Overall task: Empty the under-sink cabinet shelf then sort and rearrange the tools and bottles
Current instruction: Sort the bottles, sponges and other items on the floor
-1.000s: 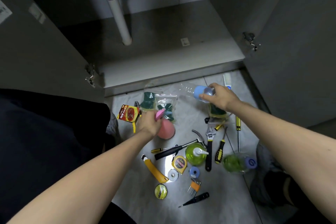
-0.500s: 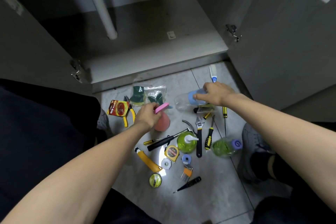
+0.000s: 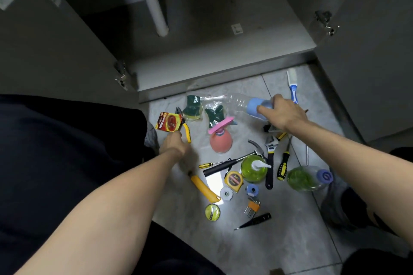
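Since a moment ago the left hand (image 3: 174,143) has let go of the pink bottle (image 3: 220,140) and slid to the yellow-handled pliers (image 3: 184,128); whether its fingers clamp them I cannot tell. Meanwhile the right hand (image 3: 282,114) grips the clear bottle (image 3: 242,102) at its blue-labelled waist, tilted just above the floor before the bare cabinet shelf (image 3: 223,51). It looks empty — light, thin-walled, easily crushed — so hold the firmer middle. Bagged sponges (image 3: 214,111) and a wrench (image 3: 270,158) crowd the floor beneath.
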Demonstrator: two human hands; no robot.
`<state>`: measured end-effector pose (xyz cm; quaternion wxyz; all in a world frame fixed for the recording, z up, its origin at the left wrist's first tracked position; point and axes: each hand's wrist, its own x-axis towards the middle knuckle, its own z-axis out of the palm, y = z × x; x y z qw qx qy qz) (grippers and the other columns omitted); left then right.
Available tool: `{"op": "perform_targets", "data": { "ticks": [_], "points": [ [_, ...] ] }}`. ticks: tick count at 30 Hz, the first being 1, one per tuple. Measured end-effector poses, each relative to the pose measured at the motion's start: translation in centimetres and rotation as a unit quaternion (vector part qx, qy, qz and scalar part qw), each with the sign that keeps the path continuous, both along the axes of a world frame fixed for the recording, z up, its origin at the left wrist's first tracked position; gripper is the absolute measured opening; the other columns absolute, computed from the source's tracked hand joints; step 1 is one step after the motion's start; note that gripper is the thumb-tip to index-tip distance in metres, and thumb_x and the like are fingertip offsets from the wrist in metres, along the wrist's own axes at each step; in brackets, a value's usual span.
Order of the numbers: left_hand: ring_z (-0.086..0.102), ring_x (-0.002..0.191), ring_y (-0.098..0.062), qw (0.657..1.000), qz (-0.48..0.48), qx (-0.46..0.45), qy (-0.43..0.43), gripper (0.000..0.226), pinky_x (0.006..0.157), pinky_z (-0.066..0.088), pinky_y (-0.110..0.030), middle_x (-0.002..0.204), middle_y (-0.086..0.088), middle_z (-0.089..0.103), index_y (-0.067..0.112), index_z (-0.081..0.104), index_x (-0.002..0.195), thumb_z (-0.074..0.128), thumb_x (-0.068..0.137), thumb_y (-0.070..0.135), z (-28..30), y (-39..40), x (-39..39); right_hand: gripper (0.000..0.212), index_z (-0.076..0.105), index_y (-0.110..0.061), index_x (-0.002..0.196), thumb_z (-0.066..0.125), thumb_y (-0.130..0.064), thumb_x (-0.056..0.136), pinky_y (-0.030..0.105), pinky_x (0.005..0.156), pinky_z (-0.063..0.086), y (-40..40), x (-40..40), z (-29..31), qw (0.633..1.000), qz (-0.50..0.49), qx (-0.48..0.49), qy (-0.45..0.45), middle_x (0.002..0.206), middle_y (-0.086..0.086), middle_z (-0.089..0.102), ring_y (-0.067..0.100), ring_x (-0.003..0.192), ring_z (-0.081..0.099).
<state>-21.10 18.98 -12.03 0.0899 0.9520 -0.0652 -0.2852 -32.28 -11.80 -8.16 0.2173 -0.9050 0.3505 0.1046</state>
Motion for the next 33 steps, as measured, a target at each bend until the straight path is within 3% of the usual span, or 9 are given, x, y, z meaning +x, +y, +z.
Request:
{"op": "perform_targets", "data": {
  "ticks": [6, 9, 12, 15, 20, 22, 25, 27, 33],
  "points": [
    [0.052, 0.122, -0.038, 1.000, 0.002, 0.007, -0.025, 0.049, 0.098, 0.047, -0.043, 0.138, -0.019, 0.048, 0.007, 0.046, 0.134, 0.060, 0.092, 0.027, -3.2, -1.0, 5.8, 0.062, 0.047, -0.012, 0.125, 0.054, -0.058, 0.084, 0.040, 0.075, 0.046, 1.4, 2.7, -2.7, 0.995, -0.047, 0.078, -0.039, 0.113, 0.015, 0.062, 0.035, 0.098, 0.059],
    [0.037, 0.135, -0.039, 0.999, 0.016, 0.035, -0.025, 0.063, 0.106, 0.042, -0.046, 0.151, -0.018, 0.029, 0.010, 0.038, 0.141, 0.066, 0.087, 0.024, -5.5, -2.1, 8.1, 0.055, 0.044, -0.020, 0.116, 0.053, -0.061, 0.081, 0.036, 0.066, 0.038, 1.4, 3.3, -4.3, 0.992, -0.057, 0.087, -0.073, 0.104, 0.008, 0.059, 0.030, 0.086, 0.055],
    [0.021, 0.142, -0.042, 0.997, 0.048, 0.067, 0.000, 0.083, 0.112, 0.034, -0.051, 0.157, -0.018, 0.014, 0.018, 0.023, 0.150, 0.071, 0.082, 0.027, -7.4, -2.7, 10.3, 0.053, 0.041, -0.026, 0.112, 0.052, -0.064, 0.078, 0.034, 0.067, 0.035, 1.1, 3.7, -5.8, 0.990, -0.065, 0.097, -0.082, 0.101, 0.004, 0.059, 0.027, 0.084, 0.054],
    [0.037, 0.134, -0.043, 0.998, 0.048, 0.046, 0.024, 0.076, 0.105, 0.042, -0.050, 0.149, -0.020, 0.031, 0.021, 0.030, 0.145, 0.071, 0.081, 0.023, -9.0, -2.4, 11.5, 0.054, 0.045, -0.025, 0.115, 0.055, -0.064, 0.080, 0.034, 0.069, 0.037, 0.6, 3.8, -7.0, 0.987, -0.076, 0.110, -0.084, 0.103, 0.003, 0.062, 0.027, 0.086, 0.057],
    [0.052, 0.117, -0.044, 0.998, 0.039, 0.040, -0.028, 0.051, 0.091, 0.048, -0.046, 0.133, -0.019, 0.046, 0.019, 0.044, 0.131, 0.064, 0.084, 0.021, -9.2, -1.8, 11.2, 0.053, 0.043, -0.027, 0.110, 0.056, -0.066, 0.077, 0.033, 0.068, 0.042, 0.4, 3.2, -7.5, 0.981, -0.090, 0.142, -0.101, 0.101, 0.003, 0.064, 0.026, 0.087, 0.061],
    [0.054, 0.113, -0.044, 0.997, 0.046, 0.020, -0.060, 0.043, 0.089, 0.048, -0.046, 0.127, -0.021, 0.051, 0.016, 0.045, 0.129, 0.057, 0.087, 0.019, -8.3, -2.1, 10.8, 0.059, 0.047, -0.023, 0.118, 0.058, -0.064, 0.078, 0.031, 0.066, 0.043, 0.6, 3.0, -7.1, 0.979, -0.098, 0.137, -0.110, 0.107, 0.005, 0.064, 0.026, 0.089, 0.061],
    [0.057, 0.109, -0.042, 0.993, 0.030, 0.001, -0.114, 0.037, 0.083, 0.046, -0.044, 0.121, -0.018, 0.058, 0.015, 0.048, 0.124, 0.053, 0.087, 0.014, -6.0, -2.6, 10.1, 0.072, 0.047, -0.016, 0.140, 0.059, -0.059, 0.082, 0.038, 0.082, 0.050, 1.0, 2.9, -5.1, 0.984, -0.093, 0.118, -0.098, 0.129, 0.009, 0.058, 0.033, 0.103, 0.063],
    [0.059, 0.107, -0.040, 0.989, 0.013, -0.025, -0.145, 0.033, 0.079, 0.044, -0.041, 0.118, -0.015, 0.061, 0.017, 0.049, 0.119, 0.053, 0.087, 0.015, -3.9, -3.4, 9.6, 0.063, 0.055, -0.018, 0.131, 0.060, -0.058, 0.082, 0.043, 0.084, 0.053, 1.1, 2.9, -2.8, 0.990, -0.063, 0.086, -0.092, 0.127, 0.008, 0.055, 0.034, 0.101, 0.063],
    [0.060, 0.100, -0.039, 0.964, -0.049, -0.167, -0.199, 0.026, 0.072, 0.040, -0.034, 0.111, -0.012, 0.066, 0.028, 0.054, 0.108, 0.054, 0.083, 0.020, 6.3, -10.3, 7.5, 0.052, 0.062, -0.020, 0.102, 0.058, -0.064, 0.075, 0.035, 0.072, 0.045, -0.7, 3.0, 8.0, 0.994, -0.007, -0.011, -0.108, 0.108, 0.005, 0.063, 0.032, 0.096, 0.060]
  ]
}}
